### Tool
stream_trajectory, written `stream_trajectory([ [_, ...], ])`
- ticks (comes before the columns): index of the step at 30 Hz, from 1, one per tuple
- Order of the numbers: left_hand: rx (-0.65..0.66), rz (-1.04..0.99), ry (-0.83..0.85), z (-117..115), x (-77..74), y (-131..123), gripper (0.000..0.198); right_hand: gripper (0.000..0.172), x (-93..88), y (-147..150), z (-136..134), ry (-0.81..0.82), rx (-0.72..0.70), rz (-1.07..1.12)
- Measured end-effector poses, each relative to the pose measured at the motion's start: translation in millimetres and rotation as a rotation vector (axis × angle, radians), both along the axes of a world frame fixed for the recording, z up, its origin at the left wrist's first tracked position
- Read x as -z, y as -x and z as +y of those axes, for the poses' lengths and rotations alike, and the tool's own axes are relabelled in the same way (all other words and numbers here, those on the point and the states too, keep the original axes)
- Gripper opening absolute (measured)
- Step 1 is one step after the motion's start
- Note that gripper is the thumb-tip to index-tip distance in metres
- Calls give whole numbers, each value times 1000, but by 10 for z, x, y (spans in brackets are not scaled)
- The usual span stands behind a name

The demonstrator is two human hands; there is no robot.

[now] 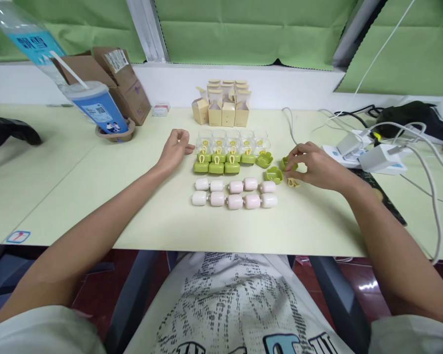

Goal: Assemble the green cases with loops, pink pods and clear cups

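My right hand (317,168) has its thumb and fingers around a small green flower-shaped cap (284,162), low over the table. Small yellow loops (293,182) lie just below those fingertips. Two more green caps, one nearer me (273,175), sit to the left of it. Resting beside the row of clear plastic cups (232,136), my left hand (174,151) is loosely curled, fingers apart and holding nothing. Several green caps with yellow loops (216,167) stand in rows before the cups. Closer to me lie two rows of white and pale pink barrel-shaped pieces (235,201).
Small open cardboard boxes (221,115) stand against the wall. At left are a blue drink cup (102,113), a tilted bottle (33,44) and a brown carton (127,91). A power strip (386,166) with chargers and white cables lies right of my right hand.
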State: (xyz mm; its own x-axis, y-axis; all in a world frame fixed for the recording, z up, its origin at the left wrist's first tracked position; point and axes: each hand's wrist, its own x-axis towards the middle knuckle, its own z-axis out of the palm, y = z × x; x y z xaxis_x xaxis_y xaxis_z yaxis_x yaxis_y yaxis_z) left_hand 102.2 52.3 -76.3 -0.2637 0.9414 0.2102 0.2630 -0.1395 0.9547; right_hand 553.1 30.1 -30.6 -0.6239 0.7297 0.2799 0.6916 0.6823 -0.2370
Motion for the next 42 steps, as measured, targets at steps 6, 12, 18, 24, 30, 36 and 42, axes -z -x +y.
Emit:
stream_trajectory([
  [6, 6, 19, -6, -16, 5, -2, 16, 21, -137, 194, -130, 5, 48, 237],
  [12, -5, 72, -82, -15, 26, 24, 24, 18, 69, 641, -178, -1, 138, 231],
  [18, -35, 85, -136, -12, 1, 36, 22, 21, 173, 730, -129, -68, 169, 166],
  [24, -39, 92, -172, -61, -59, -6, 20, 19, 168, 667, -166, -38, 172, 155],
  [30, -15, 138, -209, -128, -69, -58, 14, 20, 81, 564, -179, -125, 194, 252],
  [36, -7, 169, -171, -165, -92, -83, 17, 20, 137, 675, -143, -135, 173, 104],
  [42, 7, 212, -166, -202, -122, -105, 22, 20, 152, 763, -180, -166, 182, -4],
])
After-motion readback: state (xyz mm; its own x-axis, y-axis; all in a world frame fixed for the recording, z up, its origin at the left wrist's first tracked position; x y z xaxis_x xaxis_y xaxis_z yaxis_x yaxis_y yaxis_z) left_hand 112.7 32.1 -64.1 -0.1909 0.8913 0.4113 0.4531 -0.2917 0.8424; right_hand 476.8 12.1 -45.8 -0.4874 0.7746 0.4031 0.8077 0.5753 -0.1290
